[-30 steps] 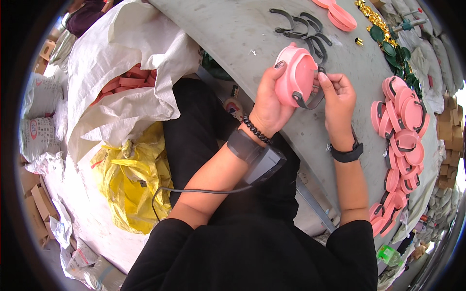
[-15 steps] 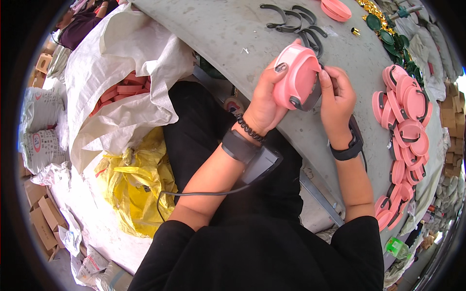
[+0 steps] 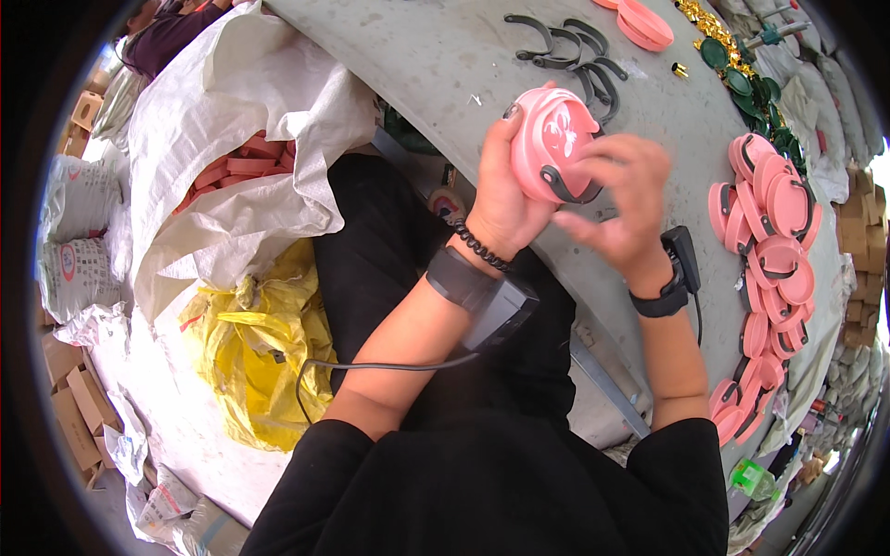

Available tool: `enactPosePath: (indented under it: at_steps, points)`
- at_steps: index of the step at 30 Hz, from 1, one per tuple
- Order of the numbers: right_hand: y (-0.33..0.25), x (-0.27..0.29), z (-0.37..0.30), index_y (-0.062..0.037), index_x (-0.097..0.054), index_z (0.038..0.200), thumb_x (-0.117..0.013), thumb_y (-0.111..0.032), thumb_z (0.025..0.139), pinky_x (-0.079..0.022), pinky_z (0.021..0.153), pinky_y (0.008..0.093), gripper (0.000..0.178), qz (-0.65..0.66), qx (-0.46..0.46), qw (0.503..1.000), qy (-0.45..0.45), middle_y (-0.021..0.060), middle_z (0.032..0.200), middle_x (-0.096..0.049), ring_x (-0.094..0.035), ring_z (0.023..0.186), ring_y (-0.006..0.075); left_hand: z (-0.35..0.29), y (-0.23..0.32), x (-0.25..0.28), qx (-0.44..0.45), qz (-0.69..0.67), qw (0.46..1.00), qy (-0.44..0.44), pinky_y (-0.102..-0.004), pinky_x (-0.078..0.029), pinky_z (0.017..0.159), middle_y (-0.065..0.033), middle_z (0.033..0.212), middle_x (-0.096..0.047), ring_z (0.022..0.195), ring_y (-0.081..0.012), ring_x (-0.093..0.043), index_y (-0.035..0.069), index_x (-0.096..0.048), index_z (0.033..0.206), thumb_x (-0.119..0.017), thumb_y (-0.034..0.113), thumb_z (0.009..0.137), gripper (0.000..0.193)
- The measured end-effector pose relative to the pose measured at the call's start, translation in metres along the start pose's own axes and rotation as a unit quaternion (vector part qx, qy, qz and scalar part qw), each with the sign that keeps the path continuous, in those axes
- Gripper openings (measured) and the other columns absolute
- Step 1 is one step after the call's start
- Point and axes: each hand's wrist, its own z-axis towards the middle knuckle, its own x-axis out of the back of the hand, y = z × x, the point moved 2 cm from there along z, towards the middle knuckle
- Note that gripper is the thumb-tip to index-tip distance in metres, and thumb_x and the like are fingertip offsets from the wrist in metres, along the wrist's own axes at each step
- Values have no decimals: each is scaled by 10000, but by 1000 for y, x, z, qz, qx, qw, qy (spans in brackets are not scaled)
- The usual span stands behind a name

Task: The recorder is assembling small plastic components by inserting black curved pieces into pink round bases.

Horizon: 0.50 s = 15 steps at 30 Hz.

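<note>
My left hand [image 3: 508, 199] is closed around a round pink plastic lid [image 3: 559, 139], tilted with its glossy face turned up. A dark grey curved handle [image 3: 567, 188] sits along the lid's right and lower edge. Beside it my right hand [image 3: 634, 204] is slightly blurred, its thumb and fingers spread apart close to the handle. Whether a fingertip touches it, I cannot tell. Several loose dark grey curved handles [image 3: 556, 61] lie on the grey table beyond my hands.
Pink lids with handles [image 3: 788, 208] are heaped along the table's right side. More pink lids [image 3: 644, 25], green discs [image 3: 739, 82] and gold pieces [image 3: 705, 18] lie at the far side. A white sack [image 3: 167, 139] with reddish-pink parts [image 3: 246, 164] and a yellow bag [image 3: 269, 371] stand left.
My right hand has let go of the dark handle and lid edge, and its fingers have spread. The lid in my left hand has turned, its face now catching the light.
</note>
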Motion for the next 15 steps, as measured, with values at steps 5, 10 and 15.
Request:
enactPosePath:
  at_steps: [5,10,15]
  points:
    - [-6,-15,-5,-86,-554,784,-691,-207,728,-389,616,353,191,64,9,994,-85,41,702,-510,-497,666,231,3,1,-1,41,-22,999,-13,-375,-420,929,-135,1200,-520,1086,-256,-518,62,-375,1317,-332,435,896,564]
    - [-5,-5,0,-71,-503,653,-654,-178,768,-357,465,349,218,90,-4,994,-63,64,582,-462,-467,520,245,3,-10,-6,47,28,998,-24,-385,-403,957,-155,1236,-495,1103,-271,-511,41,-331,1347,-333,406,896,581]
    - [-9,11,15,-72,-459,584,-631,-210,788,-360,454,358,300,107,-42,979,-170,88,548,-450,-474,496,261,-1,-4,0,74,62,993,-69,-366,-384,981,-146,1252,-481,1125,-255,-499,42,-277,1382,-378,373,896,597]
